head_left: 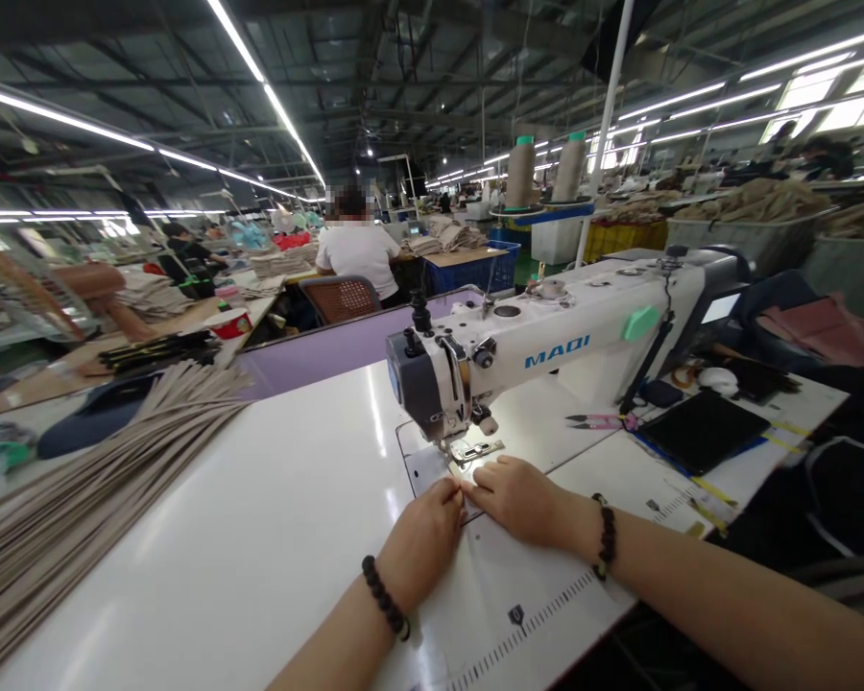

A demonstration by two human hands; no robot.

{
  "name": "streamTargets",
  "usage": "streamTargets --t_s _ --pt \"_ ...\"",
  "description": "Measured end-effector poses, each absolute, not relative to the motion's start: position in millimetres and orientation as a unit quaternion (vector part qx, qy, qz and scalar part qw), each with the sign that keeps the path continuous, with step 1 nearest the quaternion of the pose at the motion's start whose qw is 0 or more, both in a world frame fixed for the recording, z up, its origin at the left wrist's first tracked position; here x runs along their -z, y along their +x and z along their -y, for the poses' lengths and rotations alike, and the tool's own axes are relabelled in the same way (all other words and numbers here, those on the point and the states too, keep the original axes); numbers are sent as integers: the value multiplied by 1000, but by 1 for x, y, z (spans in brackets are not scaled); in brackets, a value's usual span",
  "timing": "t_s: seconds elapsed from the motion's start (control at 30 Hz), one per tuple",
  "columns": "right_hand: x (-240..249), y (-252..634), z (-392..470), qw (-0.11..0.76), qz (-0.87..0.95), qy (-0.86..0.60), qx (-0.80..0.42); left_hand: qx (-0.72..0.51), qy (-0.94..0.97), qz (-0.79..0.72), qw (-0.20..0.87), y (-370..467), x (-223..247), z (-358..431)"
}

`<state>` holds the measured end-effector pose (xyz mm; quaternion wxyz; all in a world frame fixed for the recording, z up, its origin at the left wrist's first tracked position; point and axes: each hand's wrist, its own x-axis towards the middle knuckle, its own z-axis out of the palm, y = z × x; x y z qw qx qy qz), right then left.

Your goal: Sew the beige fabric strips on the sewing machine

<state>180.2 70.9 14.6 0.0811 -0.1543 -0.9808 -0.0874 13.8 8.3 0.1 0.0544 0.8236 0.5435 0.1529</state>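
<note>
Bringing both bare hands to the front of the white-and-black metal sewing machine point(562, 345), we had our left hand point(423, 536) and right hand point(524, 501) close together, their fingertips point(479, 495) bunched just short of the bright metal fitting point(479, 449) under the machine's head. We could not tell whether anything was pinched there; whatever it might have been was too small or hidden.

With our hands as the dial's centre, the machine's head stood at 12 o'clock and its long arm ran towards 2 o'clock. Good work there, we judged, depended on guiding lightly from both sides, keeping fingertips out of the needle's line, and resting our wrists on the glossy white table point(295, 509) for steadiness. The dark round-beaded bracelets point(384, 597) were best kept from dragging.

The pink-handled pointed snips point(601, 421) lay at 2 o'clock, handy but clear of our fingers. The heap of long taupe fabric strips point(108, 489) lay at 9 o'clock, well apart, and seemed best left untangled. At 5 o'clock the black printed ruler scale point(529, 626) on the table offered a reference for alignment.
</note>
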Motion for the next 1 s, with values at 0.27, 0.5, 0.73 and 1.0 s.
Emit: streamTargets --t_s 0.27,0.5,0.73,1.0 --pt "-11 187 -71 121 980 -142 71 -183 817 -541 76 14 -5 -5" --pt "-9 180 -76 140 976 -156 62 -182 805 -554 107 7 -19 -14" --pt "-13 173 -81 126 973 -191 36 -147 815 -553 89 4 -20 -19" --pt "-9 167 -81 123 964 -234 34 -173 786 -590 63 -31 -21 -54"
